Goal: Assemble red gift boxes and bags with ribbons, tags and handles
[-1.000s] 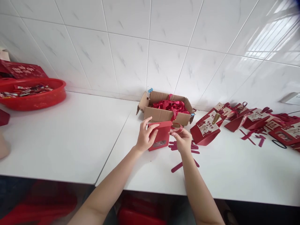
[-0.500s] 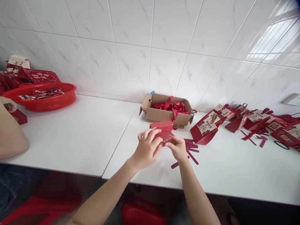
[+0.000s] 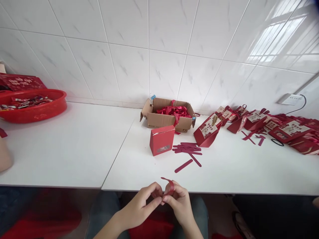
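Note:
Just off the table's front edge, my right hand (image 3: 178, 200) pinches a curled dark-red strip (image 3: 171, 186), its free end bending up and to the left. My left hand (image 3: 146, 203) is closed, its thumb and fingertips meeting the right hand's at the lower part of the strip. A red gift box (image 3: 162, 141) stands upright on the table beyond my hands, with a small clear window low on its front. Several flat dark-red strips (image 3: 186, 147) lie right of the box. One single strip (image 3: 183, 166) lies nearer to me.
Behind the box sits a cardboard carton (image 3: 165, 121) full of red ribbons (image 3: 171, 111). Finished-looking red boxes (image 3: 208, 129) line the right side. A red basin (image 3: 59, 103) of wrapped sweets is far left, near another person's arm (image 3: 4, 156). A power strip (image 3: 290, 99) is on the wall.
Both hands have drawn back toward me from the red gift box, carrying the strip to the table's edge. The box now stands free on the table. The view has shifted right.

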A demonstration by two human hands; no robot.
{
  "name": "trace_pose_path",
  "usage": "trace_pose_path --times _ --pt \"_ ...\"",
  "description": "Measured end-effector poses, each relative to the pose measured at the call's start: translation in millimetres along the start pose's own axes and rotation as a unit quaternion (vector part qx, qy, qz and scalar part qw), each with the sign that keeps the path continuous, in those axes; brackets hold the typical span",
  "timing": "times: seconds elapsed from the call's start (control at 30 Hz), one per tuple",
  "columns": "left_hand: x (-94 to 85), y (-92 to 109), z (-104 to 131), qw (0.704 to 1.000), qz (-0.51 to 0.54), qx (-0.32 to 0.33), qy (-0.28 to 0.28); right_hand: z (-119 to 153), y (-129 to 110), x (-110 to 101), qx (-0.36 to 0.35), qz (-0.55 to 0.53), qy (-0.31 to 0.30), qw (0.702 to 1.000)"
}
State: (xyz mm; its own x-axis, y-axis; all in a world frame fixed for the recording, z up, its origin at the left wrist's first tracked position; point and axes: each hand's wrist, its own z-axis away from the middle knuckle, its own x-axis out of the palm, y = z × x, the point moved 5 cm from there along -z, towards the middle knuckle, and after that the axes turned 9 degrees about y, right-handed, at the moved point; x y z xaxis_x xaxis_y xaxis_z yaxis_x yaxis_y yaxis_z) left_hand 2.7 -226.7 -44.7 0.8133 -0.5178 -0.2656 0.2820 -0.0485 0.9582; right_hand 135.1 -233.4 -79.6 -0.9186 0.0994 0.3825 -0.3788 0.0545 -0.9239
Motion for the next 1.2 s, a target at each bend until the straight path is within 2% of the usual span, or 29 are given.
trace_pose_path --times 0.13,0.23,0.3,0.33,0.4,0.5,0.57,0.63,0.7,0.83,0.9,0.97,1.03,1.2 --pt "2.6 -11.7 6.5 0.999 0.021 -0.045 0.004 6.6 18.9 7.6 0.041 -0.013 -0.001 0.999" --pt "-0.5 -16.7 11.3 0.997 0.013 -0.071 0.032 11.6 29.0 8.4 0.036 0.029 0.062 0.997" --pt "-3.4 -18.4 15.5 0.995 0.015 -0.088 0.053 16.0 23.5 9.7 -0.011 0.109 0.106 0.988" --pt "-4.7 -18.9 17.8 0.994 0.023 -0.094 0.059 18.1 17.6 13.0 -0.039 0.151 0.109 0.982" --pt "-7.5 -19.5 21.9 0.992 0.045 -0.100 0.068 20.9 2.4 23.5 -0.100 0.210 0.089 0.968" --pt "-14.0 -19.8 23.3 0.991 0.050 -0.094 0.083 20.9 -18.0 37.0 -0.175 0.237 0.076 0.953" --pt "-20.1 -17.7 19.9 0.993 0.015 -0.067 0.098 18.3 -23.0 41.1 -0.195 0.234 0.084 0.949" --pt "-28.3 -12.4 14.5 0.990 -0.064 -0.019 0.127 14.4 -19.5 42.7 -0.178 0.221 0.087 0.955" --pt "-36.5 -3.8 9.5 0.969 -0.184 0.040 0.161 9.8 -10.1 42.0 -0.130 0.191 0.101 0.968" --pt "-43.4 20.4 4.9 0.879 -0.403 0.167 0.192 2.2 10.0 39.1 0.001 0.106 0.146 0.984" --pt "-43.3 31.6 4.9 0.837 -0.463 0.213 0.199 0.5 11.5 40.2 0.018 0.081 0.139 0.987" --pt "-41.6 38.3 4.7 0.811 -0.500 0.231 0.197 0.7 6.8 42.1 -0.006 0.080 0.110 0.991" --pt "-38.6 40.2 4.2 0.804 -0.517 0.229 0.184 2.9 0.6 43.2 -0.039 0.104 0.076 0.991" --pt "-28.6 31.5 3.7 0.821 -0.525 0.176 0.138 8.1 -7.0 40.0 -0.082 0.218 0.036 0.972"
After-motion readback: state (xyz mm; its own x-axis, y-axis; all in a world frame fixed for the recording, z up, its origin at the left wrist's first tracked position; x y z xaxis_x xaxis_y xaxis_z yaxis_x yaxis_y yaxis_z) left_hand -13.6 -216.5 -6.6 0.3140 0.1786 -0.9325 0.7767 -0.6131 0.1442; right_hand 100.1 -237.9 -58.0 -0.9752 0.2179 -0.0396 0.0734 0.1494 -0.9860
